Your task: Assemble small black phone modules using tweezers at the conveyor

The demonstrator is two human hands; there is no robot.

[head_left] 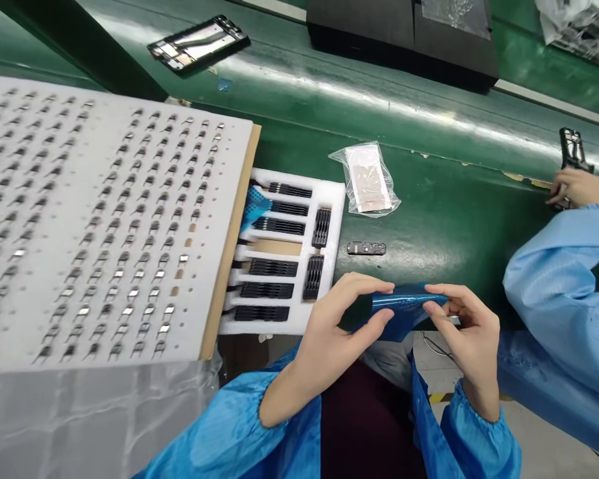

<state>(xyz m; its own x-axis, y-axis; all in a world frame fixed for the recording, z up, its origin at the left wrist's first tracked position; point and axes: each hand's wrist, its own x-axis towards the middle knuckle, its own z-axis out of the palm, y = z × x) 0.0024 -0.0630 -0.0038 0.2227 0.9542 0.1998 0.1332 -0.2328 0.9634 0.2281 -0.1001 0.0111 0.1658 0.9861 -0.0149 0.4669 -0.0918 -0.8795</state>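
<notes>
Between my hands, near the bench's front edge, is a glossy blue plastic film (402,301), bent along its top. My left hand (335,326) has its thumb and forefinger at the film's left end. Pinching the right end is my right hand (462,316), where a small silvery piece shows by the curled fingers. A small black phone part (366,248) lies on the bench just beyond the film. Left of my left hand sits a white foam tray (332,266) with black parts stacked in its slots; a blue perforated film (255,207) rests at its upper left.
A large white foam board (100,219) with rows of small metal parts overlaps the tray. Behind are a bagged white card (367,178), a phone frame (199,45) and black boxes (404,40). At right, a co-worker's hand (582,187) holds a black phone part.
</notes>
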